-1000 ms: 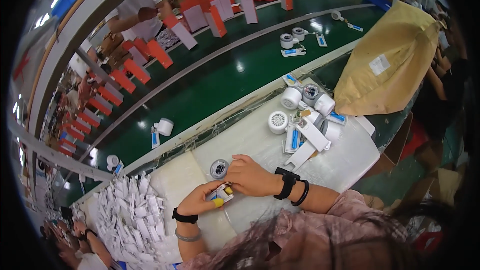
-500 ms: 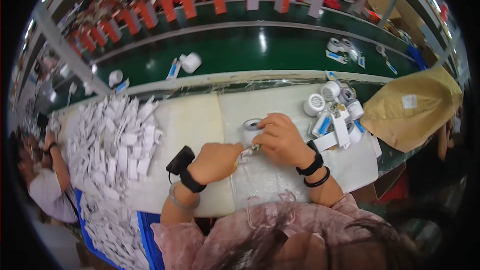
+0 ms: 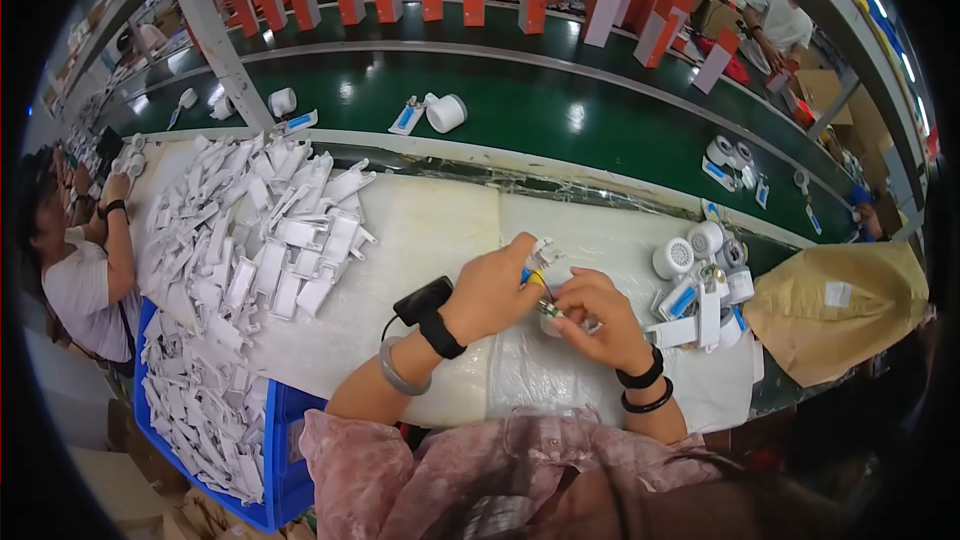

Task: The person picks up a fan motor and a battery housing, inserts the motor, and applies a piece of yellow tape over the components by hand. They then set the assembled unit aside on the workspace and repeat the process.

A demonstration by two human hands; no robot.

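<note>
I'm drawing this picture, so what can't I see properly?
In the head view:
White piece in the left grip: lower part, hidden by that grip.
Round part: mostly covered by the right grip.
Blue bin: floor, under white pieces.
Far-left worker: handwork too small, blurred.

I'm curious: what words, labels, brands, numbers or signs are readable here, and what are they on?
No text is readable.
White label on the brown paper bag: too small and blurred to read.
Orange-and-white boxes: no wording can be made out.
</note>
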